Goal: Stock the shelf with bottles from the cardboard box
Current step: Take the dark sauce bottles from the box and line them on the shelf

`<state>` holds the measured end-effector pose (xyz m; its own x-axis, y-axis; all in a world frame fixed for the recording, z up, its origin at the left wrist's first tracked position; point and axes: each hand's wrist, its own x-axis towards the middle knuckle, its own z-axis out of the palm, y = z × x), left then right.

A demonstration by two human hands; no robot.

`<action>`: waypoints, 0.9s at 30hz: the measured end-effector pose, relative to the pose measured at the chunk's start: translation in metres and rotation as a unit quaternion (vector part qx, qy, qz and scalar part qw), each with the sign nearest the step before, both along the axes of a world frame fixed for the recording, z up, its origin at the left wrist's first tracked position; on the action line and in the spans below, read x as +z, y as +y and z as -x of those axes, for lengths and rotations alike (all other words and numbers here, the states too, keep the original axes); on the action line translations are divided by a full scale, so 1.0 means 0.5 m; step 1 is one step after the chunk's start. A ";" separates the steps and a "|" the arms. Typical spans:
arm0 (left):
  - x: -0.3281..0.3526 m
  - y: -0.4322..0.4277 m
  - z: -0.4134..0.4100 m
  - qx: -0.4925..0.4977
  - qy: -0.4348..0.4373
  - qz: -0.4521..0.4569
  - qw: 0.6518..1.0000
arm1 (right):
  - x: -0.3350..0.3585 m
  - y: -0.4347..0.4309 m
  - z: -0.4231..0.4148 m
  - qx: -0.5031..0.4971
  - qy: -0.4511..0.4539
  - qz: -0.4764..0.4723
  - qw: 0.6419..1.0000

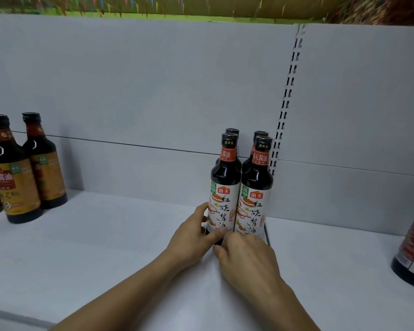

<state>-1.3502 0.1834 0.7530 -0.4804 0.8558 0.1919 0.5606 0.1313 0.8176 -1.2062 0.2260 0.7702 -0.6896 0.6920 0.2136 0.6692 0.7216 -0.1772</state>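
Dark glass front-left bottle (225, 187) stands on the shelf (105, 247), left hand (194, 232) curled round its base. The right hand (246, 256) covers the neighbouring bottle (256, 194), grip hidden. Slide both back squarely, bases flat.

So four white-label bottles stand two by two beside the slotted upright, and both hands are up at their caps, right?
No, the hands are at the bases, not the caps. The head view shows the left hand and right hand low on the front pair of the four white-label bottles, two by two beside the slotted upright.
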 end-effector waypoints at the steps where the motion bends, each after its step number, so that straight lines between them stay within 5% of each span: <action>1: 0.003 -0.005 0.001 0.003 -0.003 0.004 1.000 | 0.000 -0.001 0.000 0.002 0.004 0.002 1.000; 16: 0.027 -0.309 0.050 0.139 0.019 -0.059 0.988 | 0.066 -0.121 0.068 0.182 0.166 0.110 0.963; 27: 0.012 -0.672 0.080 0.298 -0.016 -0.108 0.948 | 0.030 -0.391 0.228 0.344 0.150 0.172 0.911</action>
